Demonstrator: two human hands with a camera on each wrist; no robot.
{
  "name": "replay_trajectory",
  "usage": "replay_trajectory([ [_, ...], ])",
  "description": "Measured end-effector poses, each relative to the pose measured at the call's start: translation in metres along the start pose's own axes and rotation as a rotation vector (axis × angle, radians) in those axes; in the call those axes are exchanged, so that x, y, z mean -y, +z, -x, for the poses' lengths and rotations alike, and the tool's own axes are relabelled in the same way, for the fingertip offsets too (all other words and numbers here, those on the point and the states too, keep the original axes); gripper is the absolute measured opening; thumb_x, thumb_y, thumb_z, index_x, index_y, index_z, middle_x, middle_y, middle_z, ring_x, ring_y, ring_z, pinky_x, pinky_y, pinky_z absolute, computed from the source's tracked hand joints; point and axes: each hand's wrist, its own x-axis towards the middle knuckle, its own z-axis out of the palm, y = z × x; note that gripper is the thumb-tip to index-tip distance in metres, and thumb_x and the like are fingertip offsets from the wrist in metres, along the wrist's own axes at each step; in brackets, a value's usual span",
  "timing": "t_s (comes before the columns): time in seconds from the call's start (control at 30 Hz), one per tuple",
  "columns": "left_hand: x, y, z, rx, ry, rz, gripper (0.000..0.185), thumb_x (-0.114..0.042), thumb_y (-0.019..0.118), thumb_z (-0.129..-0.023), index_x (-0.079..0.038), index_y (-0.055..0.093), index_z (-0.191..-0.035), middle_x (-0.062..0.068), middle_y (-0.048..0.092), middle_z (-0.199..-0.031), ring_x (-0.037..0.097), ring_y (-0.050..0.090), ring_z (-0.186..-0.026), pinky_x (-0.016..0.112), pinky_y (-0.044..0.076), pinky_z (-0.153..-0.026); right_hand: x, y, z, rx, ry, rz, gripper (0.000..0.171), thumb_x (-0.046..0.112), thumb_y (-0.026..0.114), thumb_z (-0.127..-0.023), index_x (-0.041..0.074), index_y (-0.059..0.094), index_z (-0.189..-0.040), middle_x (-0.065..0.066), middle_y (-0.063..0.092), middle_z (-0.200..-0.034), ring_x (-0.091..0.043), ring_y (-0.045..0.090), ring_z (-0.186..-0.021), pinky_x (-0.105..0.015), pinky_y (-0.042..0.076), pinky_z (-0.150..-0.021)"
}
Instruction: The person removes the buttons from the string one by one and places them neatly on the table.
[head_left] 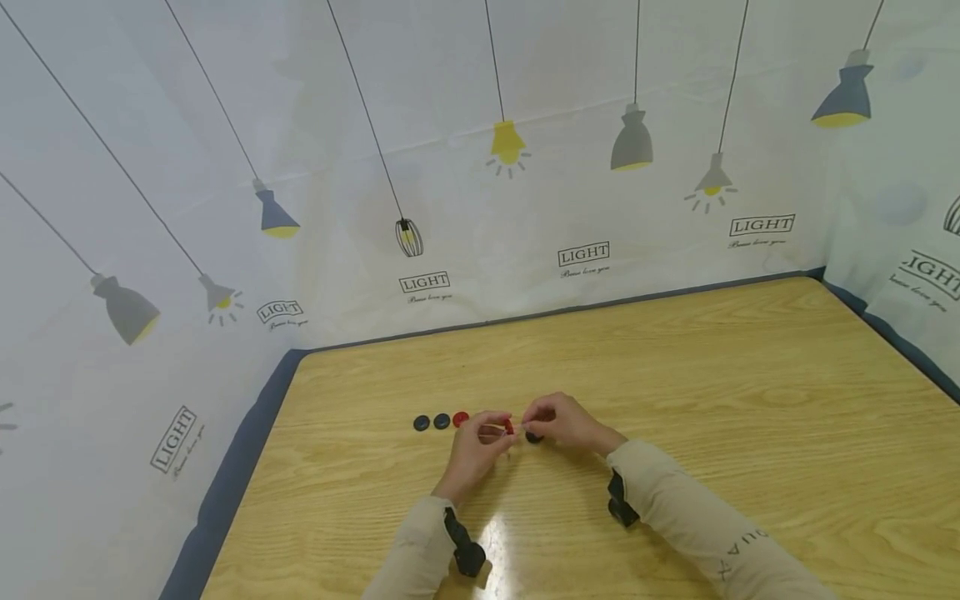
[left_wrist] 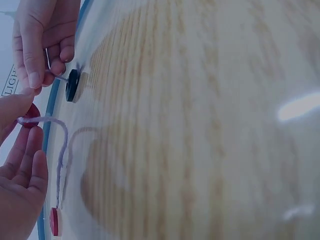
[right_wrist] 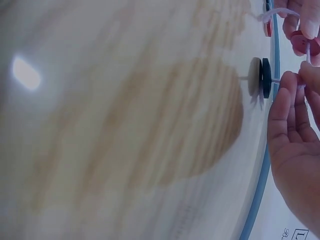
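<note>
Red button (head_left: 509,427) sits pinched at the fingertips of the left hand (head_left: 477,450), lifted just off the worktop (head_left: 750,400), with a pale lilac cord (left_wrist: 62,145) running through it. From the left wrist view the cord loops down from those fingertips and trails away to a second red button (left_wrist: 55,221) lying flat on the wood, beyond the heel of that hand. The right hand (head_left: 564,423) is just beside the left, fingers curled, nipping the free end of the cord between thumb and forefinger. Directly under its fingertips a dark button (right_wrist: 266,77) rests on the worktop, so close that the cord end nearly touches it; whether the cord passes through it I cannot tell. The two hands almost meet, the red button between them. Out past the left hand, away from the right, two more dark buttons (head_left: 431,422) lie side by side in a row with the second red one, near that hand but apart from it.
</note>
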Motion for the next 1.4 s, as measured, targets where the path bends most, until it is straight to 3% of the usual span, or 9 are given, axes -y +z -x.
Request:
replay_trajectory([
  [0.1, -0.015, -0.004, 0.005, -0.002, 0.007, -0.004, 0.028, -0.001, 0.064, -0.079, 0.007, 0.058, -0.106, 0.020, 0.058, -0.103, 0.033, 0.057, -0.087, 0.036, 0.049, -0.073, 0.001, -0.001, 0.001, -0.007, 0.007, 0.008, 0.008, 0.004, 0.059, -0.083, -0.002, 0.063, -0.085, -0.006, 0.062, -0.080, -0.009, 0.053, -0.069, -0.022, 0.045, -0.062],
  [0.2, -0.019, -0.005, 0.006, -0.009, 0.003, -0.018, 0.029, -0.002, 0.064, -0.080, 0.007, 0.057, -0.106, 0.020, 0.058, -0.103, 0.033, 0.056, -0.088, 0.036, 0.048, -0.074, 0.003, -0.002, 0.003, -0.008, 0.025, 0.007, 0.009, 0.005, 0.059, -0.084, -0.002, 0.063, -0.085, -0.004, 0.061, -0.080, -0.011, 0.053, -0.069, -0.023, 0.045, -0.062],
  [0.37, -0.006, -0.007, 0.002, -0.014, -0.002, -0.011, 0.030, -0.001, 0.064, -0.079, 0.007, 0.058, -0.107, 0.019, 0.058, -0.103, 0.033, 0.056, -0.088, 0.039, 0.047, -0.075, 0.002, -0.005, 0.005, -0.015, 0.027, 0.027, 0.009, 0.007, 0.058, -0.085, -0.001, 0.062, -0.085, -0.004, 0.060, -0.078, -0.012, 0.053, -0.067, -0.023, 0.044, -0.059],
  [0.5, 0.014, -0.007, -0.004, -0.026, -0.008, -0.036, 0.031, -0.006, 0.066, -0.079, 0.002, 0.059, -0.107, 0.013, 0.059, -0.103, 0.026, 0.057, -0.088, 0.033, 0.048, -0.074, 0.001, -0.007, 0.006, -0.026, 0.023, 0.025, 0.008, 0.006, 0.058, -0.084, -0.002, 0.061, -0.083, -0.005, 0.059, -0.076, -0.012, 0.053, -0.065, -0.023, 0.045, -0.057],
  [0.6, 0.020, -0.009, -0.005, -0.032, -0.008, -0.063, 0.031, -0.009, 0.067, -0.079, 0.000, 0.060, -0.108, 0.010, 0.059, -0.103, 0.022, 0.057, -0.087, 0.029, 0.048, -0.074, -0.001, -0.007, 0.007, -0.035, 0.033, 0.030, 0.008, 0.006, 0.058, -0.084, -0.002, 0.061, -0.083, -0.005, 0.059, -0.076, -0.011, 0.052, -0.065, -0.023, 0.044, -0.056],
  [1.0, 0.019, -0.015, -0.002, -0.029, -0.002, -0.100, 0.031, -0.010, 0.066, -0.080, -0.002, 0.060, -0.109, 0.009, 0.056, -0.102, 0.022, 0.055, -0.088, 0.030, 0.046, -0.075, -0.005, -0.014, 0.012, -0.044, 0.100, 0.059, 0.009, 0.010, 0.058, -0.086, 0.002, 0.061, -0.084, -0.003, 0.059, -0.079, -0.013, 0.053, -0.068, -0.026, 0.045, -0.061],
  [1.4, 0.023, -0.020, -0.001, -0.027, -0.007, -0.083, 0.033, -0.011, 0.066, -0.080, -0.002, 0.059, -0.110, 0.010, 0.057, -0.105, 0.023, 0.056, -0.089, 0.033, 0.047, -0.076, -0.010, -0.021, 0.017, -0.035, 0.105, 0.058, 0.010, 0.011, 0.057, -0.086, 0.002, 0.060, -0.085, -0.005, 0.059, -0.080, -0.013, 0.054, -0.069, -0.025, 0.045, -0.061],
])
